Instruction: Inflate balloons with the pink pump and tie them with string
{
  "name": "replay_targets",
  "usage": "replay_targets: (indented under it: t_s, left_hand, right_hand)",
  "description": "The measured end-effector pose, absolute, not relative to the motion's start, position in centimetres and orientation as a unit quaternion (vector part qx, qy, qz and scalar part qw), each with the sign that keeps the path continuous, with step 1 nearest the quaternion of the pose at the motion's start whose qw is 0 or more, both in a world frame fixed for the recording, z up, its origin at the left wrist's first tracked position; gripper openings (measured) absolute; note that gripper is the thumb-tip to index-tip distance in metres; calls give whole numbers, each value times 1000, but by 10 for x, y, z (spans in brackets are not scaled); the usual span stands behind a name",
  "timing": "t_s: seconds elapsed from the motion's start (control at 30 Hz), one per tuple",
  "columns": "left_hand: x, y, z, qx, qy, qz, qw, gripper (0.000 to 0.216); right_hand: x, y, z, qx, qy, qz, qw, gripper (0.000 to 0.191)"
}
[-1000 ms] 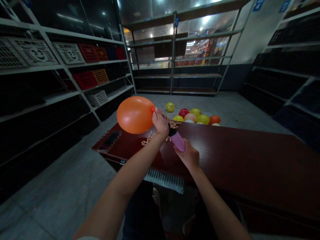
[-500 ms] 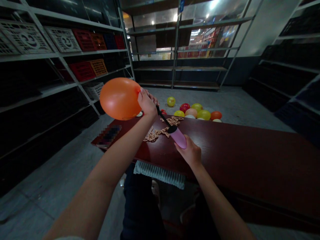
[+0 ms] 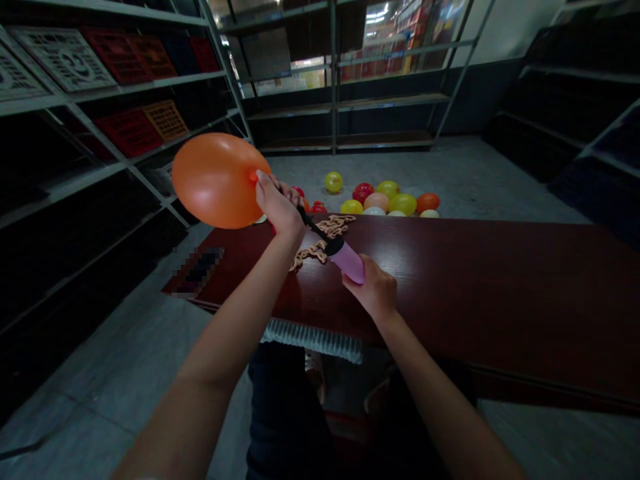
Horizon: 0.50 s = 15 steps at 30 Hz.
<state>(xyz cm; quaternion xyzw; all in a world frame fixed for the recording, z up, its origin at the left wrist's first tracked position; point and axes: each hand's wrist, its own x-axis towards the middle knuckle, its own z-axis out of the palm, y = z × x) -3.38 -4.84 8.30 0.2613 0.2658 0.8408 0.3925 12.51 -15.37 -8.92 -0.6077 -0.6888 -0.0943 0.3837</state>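
My left hand [image 3: 277,205] is closed around the neck of an inflated orange balloon [image 3: 216,180], held above the left end of a dark red table [image 3: 475,280]. A thin black rod [image 3: 313,228] runs from that hand down to a pink hand pump [image 3: 349,261]. My right hand [image 3: 373,292] grips the pink barrel from below. Behind the pump, a tangle of beige cord [image 3: 320,240] lies on the tabletop.
Several inflated balloons [image 3: 385,200] in yellow, red, green and orange lie on the concrete floor beyond the table. A dark flat item [image 3: 197,272] rests at the table's left corner. Metal shelves with plastic crates [image 3: 125,127] line the left wall; more racks stand behind and right.
The pump rod has been drawn out, my left hand and the balloon moving up and left away from the barrel. The balloon looks a little larger. My view has tipped downward.
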Motion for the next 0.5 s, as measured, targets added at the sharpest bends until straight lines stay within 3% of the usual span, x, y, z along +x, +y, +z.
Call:
replay_targets:
  t_s: [0.3, 0.5]
  left_hand:
    - [12, -60, 35, 235, 312, 807, 442, 42]
    - [0, -48, 52, 239, 309, 794, 465, 41]
  right_hand:
    - [123, -152, -91, -635, -673, -110, 363, 44]
    - [114, -160, -66, -654, -679, -41, 331, 47]
